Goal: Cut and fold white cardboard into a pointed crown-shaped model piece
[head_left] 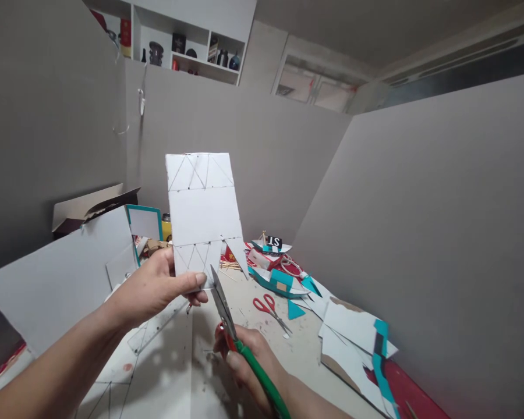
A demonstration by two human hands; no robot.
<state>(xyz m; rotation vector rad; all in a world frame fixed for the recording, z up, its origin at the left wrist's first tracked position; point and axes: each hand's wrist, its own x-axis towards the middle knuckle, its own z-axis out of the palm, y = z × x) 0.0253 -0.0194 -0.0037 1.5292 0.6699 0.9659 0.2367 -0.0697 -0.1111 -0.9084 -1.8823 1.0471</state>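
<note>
A white card [204, 214] with pencilled triangles along its top and bottom stands upright in the middle of the view. My left hand [179, 280] pinches its lower left corner, thumb in front and fingers behind. One wedge is cut out near the bottom right, leaving a pointed strip there. My right hand [248, 355] grips large scissors [222, 302] with a green handle and a red part by the fingers. Their blades point up, and the tips reach the card's lower edge just right of my left thumb.
Small red scissors [272, 314] lie on the table beside a teal triangle [296, 309]. Beyond them sit two paper boats, the nearer one teal and white [279, 281]. Card scraps [353, 326] pile up at right. A large white panel [70, 273] and clear ruler [157, 326] are at left.
</note>
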